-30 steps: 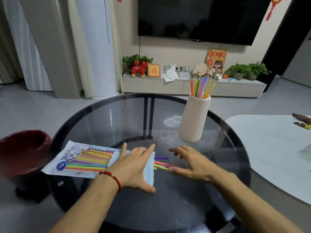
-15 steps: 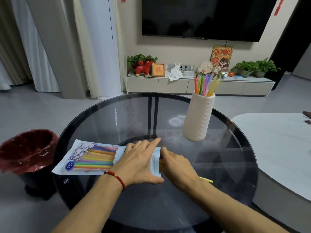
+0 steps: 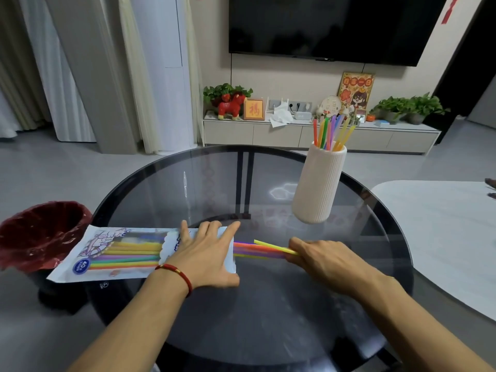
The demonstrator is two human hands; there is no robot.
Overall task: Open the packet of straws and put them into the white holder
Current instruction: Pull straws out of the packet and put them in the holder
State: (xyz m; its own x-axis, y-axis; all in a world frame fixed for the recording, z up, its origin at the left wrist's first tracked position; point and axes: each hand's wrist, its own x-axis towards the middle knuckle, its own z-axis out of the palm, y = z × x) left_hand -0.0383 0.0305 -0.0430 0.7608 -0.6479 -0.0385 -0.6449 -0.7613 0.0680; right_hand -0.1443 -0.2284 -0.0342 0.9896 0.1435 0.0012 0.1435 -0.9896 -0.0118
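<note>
A white packet of straws (image 3: 118,251) lies flat on the round glass table (image 3: 268,304), its open end to the right. My left hand (image 3: 206,253) presses flat on that end, fingers spread. My right hand (image 3: 319,260) is closed around a bundle of coloured straws (image 3: 257,249) that stick halfway out of the packet; a yellow one angles upward. More straws remain inside the packet. The white ribbed holder (image 3: 319,183) stands upright at the back right of the table with several straws in it.
A red-lined waste bin (image 3: 40,232) stands on the floor left of the table. A white marble table (image 3: 442,232) sits close on the right. A TV cabinet with plants and ornaments (image 3: 308,130) runs along the far wall.
My right hand went to the packet's mouth, closed on several straws and has drawn them out to the right. My left hand stayed pressed on the packet.
</note>
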